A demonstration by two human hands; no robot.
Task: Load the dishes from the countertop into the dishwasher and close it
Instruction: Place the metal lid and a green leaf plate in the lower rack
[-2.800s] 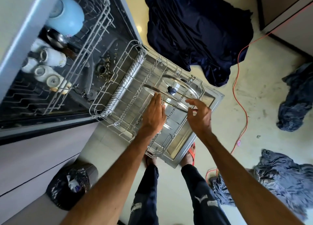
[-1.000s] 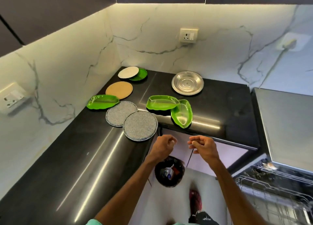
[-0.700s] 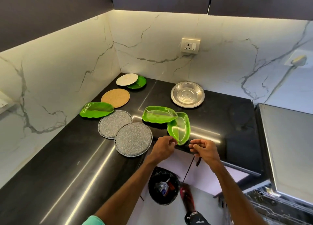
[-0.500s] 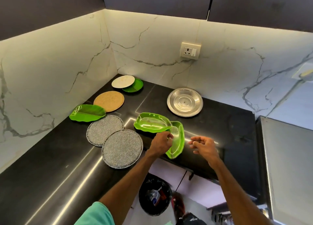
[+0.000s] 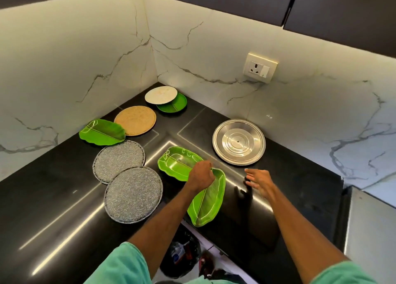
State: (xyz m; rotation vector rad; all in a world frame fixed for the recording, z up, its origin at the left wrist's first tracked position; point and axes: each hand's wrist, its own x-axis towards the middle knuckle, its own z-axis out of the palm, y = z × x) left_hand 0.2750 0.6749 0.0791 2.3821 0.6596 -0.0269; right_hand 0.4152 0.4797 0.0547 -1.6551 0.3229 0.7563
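Leaf dish, black countertop, marble walls

No legible txt/labels; wrapper by floor maybe printed, too blurry.

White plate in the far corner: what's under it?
A round green plate lies under the white plate, sticking out on its right and near side. The rest of the green plate is covered, so anything else beneath cannot be seen.
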